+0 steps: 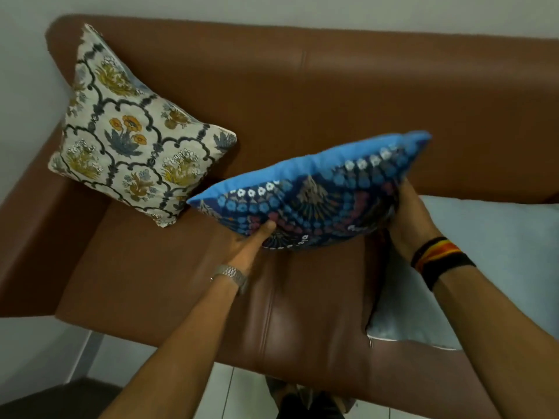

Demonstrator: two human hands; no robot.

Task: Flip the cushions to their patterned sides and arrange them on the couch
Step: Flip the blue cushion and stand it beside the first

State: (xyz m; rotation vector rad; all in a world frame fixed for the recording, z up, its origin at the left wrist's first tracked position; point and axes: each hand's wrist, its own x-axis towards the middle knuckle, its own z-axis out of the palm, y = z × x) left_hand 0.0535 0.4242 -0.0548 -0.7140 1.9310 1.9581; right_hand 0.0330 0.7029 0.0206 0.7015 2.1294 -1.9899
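Item: square blue cushion with a dark floral-and-fan print on one face and plain bright-blue fabric on the other (314,195). Location: held in the air above the middle seat of the brown leather couch (302,313), touching neither seat nor backrest. Attitude: lying nearly flat, long axis running left to right across the couch and rising toward the right; patterned face turned toward the person and downward, plain blue face up and away.

Left hand (254,240): under the lower left edge, thumb pressed on the print, remaining fingers hidden beneath; closed on the cushion. Right hand (405,216): clasped round the right edge, fingers hidden behind the fabric. The hands sit at opposite ends of the long axis, roughly equally near.

Item: cream cushion with yellow and grey floral lattice print (133,140). Pattern out, propped in the left corner against backrest and armrest; its lower corner sits just beside the blue cushion's left tip.

Item: pale plain cushion (490,267). Flat on the right seat, plain side up.

Judgement: the blue cushion appears mid-flip; standing it against the backrest, print outward, remains.
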